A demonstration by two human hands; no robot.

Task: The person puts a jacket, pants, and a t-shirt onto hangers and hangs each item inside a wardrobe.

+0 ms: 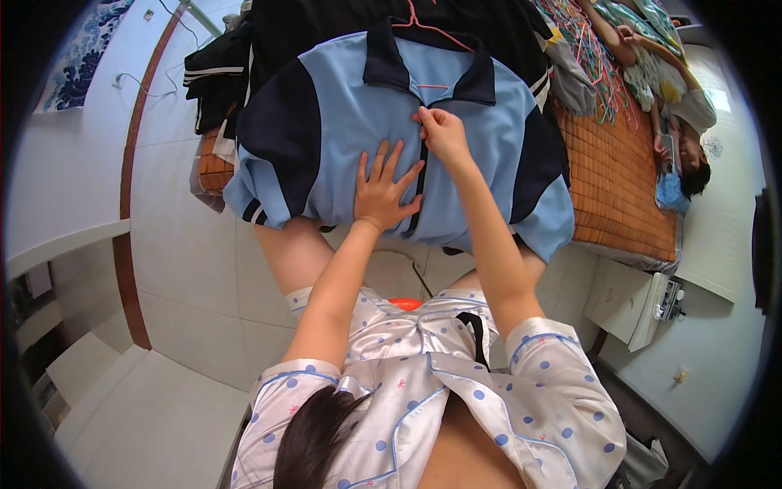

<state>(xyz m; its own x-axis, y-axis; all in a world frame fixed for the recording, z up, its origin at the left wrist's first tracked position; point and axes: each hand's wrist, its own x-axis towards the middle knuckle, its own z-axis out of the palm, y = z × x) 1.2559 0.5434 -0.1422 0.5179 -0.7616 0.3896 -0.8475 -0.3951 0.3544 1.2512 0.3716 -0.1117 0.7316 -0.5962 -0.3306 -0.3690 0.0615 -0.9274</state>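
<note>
A light blue jacket [350, 106] with navy collar and navy sleeve panels lies spread in front of me, its lower edge over my knees. A pink hanger [432, 31] sits inside its collar, the hook pointing away from me. My left hand [383, 189] rests flat on the jacket front, fingers spread, just left of the dark zipper [422, 171]. Near the top of that zipper, below the collar, my right hand [441, 134] is closed in a pinch. The zipper pull itself is hidden by the fingers.
Black clothing [326, 24] lies beneath and beyond the jacket. To the right is a bed with a brown woven mat [615, 179], holding a heap of colourful hangers [599, 73] and a person lying with a phone [666, 148]. A white cabinet [623, 297] stands at lower right.
</note>
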